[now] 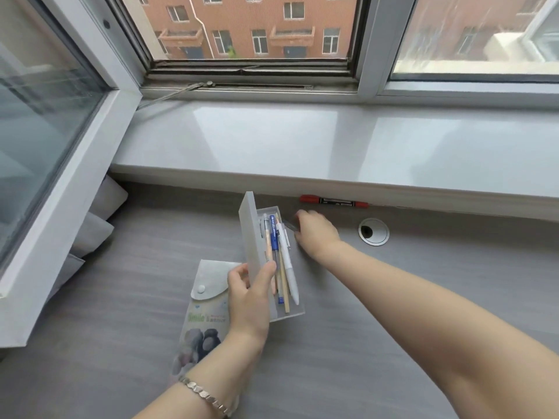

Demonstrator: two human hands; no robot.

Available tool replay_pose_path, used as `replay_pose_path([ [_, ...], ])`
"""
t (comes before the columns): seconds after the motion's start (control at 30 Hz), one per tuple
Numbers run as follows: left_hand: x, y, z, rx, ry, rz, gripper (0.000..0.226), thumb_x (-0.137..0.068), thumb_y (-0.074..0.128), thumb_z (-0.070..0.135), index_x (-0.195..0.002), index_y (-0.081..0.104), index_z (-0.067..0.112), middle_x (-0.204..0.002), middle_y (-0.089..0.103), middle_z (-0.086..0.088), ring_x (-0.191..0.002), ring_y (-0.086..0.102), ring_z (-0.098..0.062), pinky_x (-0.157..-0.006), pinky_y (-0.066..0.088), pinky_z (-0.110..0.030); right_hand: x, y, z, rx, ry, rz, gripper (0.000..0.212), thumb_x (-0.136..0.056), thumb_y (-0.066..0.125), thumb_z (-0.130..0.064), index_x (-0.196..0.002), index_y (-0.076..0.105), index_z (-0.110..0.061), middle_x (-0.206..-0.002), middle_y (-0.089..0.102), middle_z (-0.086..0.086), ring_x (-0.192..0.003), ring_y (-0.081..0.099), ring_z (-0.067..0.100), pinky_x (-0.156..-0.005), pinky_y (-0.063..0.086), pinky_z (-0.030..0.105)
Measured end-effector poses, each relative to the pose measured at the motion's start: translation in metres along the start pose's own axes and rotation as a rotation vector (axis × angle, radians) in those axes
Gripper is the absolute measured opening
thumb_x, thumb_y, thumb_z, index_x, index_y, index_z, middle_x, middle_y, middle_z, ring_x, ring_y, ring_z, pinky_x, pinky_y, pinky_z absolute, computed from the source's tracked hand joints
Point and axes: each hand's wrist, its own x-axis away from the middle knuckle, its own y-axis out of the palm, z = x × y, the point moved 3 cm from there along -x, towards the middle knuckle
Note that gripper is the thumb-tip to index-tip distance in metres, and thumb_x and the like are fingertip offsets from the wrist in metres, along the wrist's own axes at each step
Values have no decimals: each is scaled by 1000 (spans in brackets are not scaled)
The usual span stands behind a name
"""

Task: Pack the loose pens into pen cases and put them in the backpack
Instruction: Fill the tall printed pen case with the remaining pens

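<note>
Head view: left hand (249, 293) pinches the raised lid (250, 234) of an open clear pen case (289, 314) on the tabletop (378, 297), pens (279, 255) inside. Right hand (316, 231) curled over something blurred, grip unclear. Red marker (332, 202) lies under the windowsill (302, 140). Pouch (205, 297) partly hidden.

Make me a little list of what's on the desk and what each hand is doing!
open case: clear box, lid up, on the desk
inside it: blue pen, white pen, a few more
pouch: snap-flap pouch, lying left of the case
loose marker: red-capped marker, under the sill edge
left hand: holding the case lid
right hand: beside the case, on something small and blurred
backpack: not in view
</note>
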Motion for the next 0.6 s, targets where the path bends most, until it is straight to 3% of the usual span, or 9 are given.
replay_pose_path([
  [0.13, -13, 2, 1, 4, -5, -11, 30, -88, 59, 21, -112, 43, 11, -95, 57, 1, -82, 54, -5, -63, 41, -15, -8, -7, -4, 116, -37, 2, 29, -89, 44, -5, -117, 47, 1, -123, 45, 21, -108, 52, 38, -87, 44, 41],
  [0.27, -19, 9, 0, 5, -8, -14, 29, -88, 60, 21, -110, 43, 12, -88, 54, 7, -78, 51, 0, -58, 41, -7, -13, -30, 6, 328, -81, 149, 37, -89, 38, 1, -126, 41, 0, -126, 47, 20, -112, 50, 36, -84, 47, 42],
  [0.5, -18, 13, -7, 6, -26, -67, 29, -88, 60, 22, -110, 44, 12, -89, 52, 7, -79, 49, 1, -50, 39, 0, -8, -25, 33, 525, 40, 91, 38, -91, 38, 2, -128, 39, 0, -129, 42, 21, -111, 51, 34, -77, 49, 38],
  [0.6, -12, 14, -10, -2, -54, -111, 38, -84, 66, 28, -110, 43, 12, -93, 56, 2, -82, 54, -7, -61, 43, -12, 1, -28, 44, 546, 67, 80, 32, -92, 42, -4, -124, 45, -1, -127, 48, 16, -112, 51, 31, -80, 48, 37],
])
